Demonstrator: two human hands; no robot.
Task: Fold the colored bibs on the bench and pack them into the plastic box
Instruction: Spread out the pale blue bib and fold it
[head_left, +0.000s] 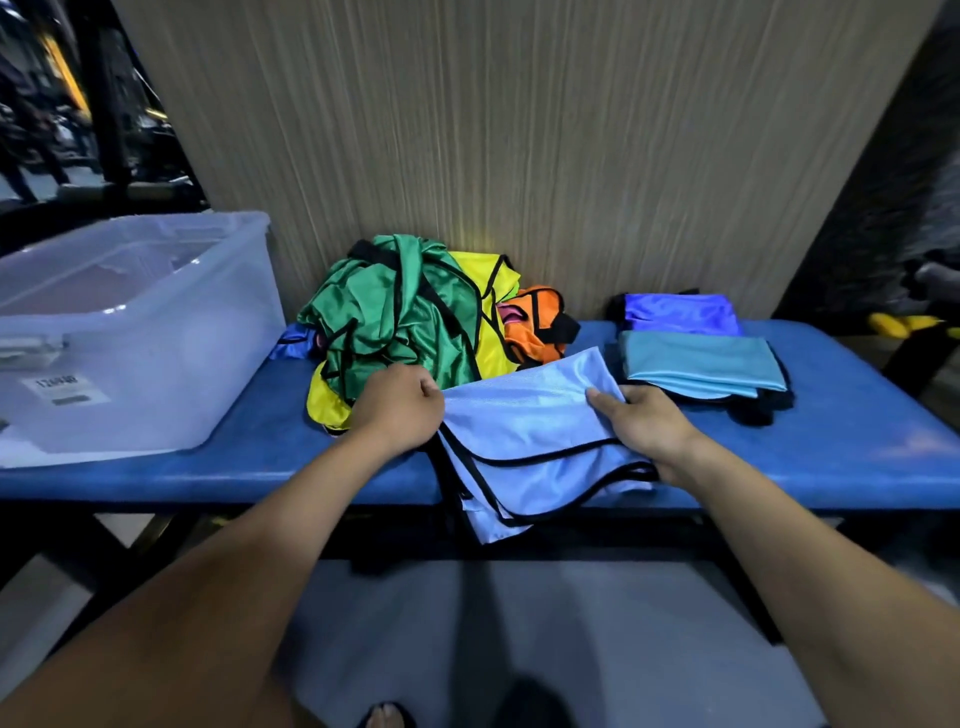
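A light blue bib (524, 436) with black trim lies partly folded on the blue bench (831, 447), its lower edge hanging over the front. My left hand (397, 408) grips its left edge. My right hand (641, 423) holds its right side, thumb on top of the cloth. Behind them sits a loose heap of green (395, 317), yellow (488, 312) and orange bibs (535, 327). Folded teal (701, 361) and purple-blue bibs (680, 312) lie at the right. The clear plastic box (130, 332) stands on the bench's left end.
A wood-grain wall panel (519, 130) rises directly behind the bench. A dark bench frame and grey floor (545, 623) lie below. Yellow objects (898, 323) show at the far right edge. My foot appears at the bottom.
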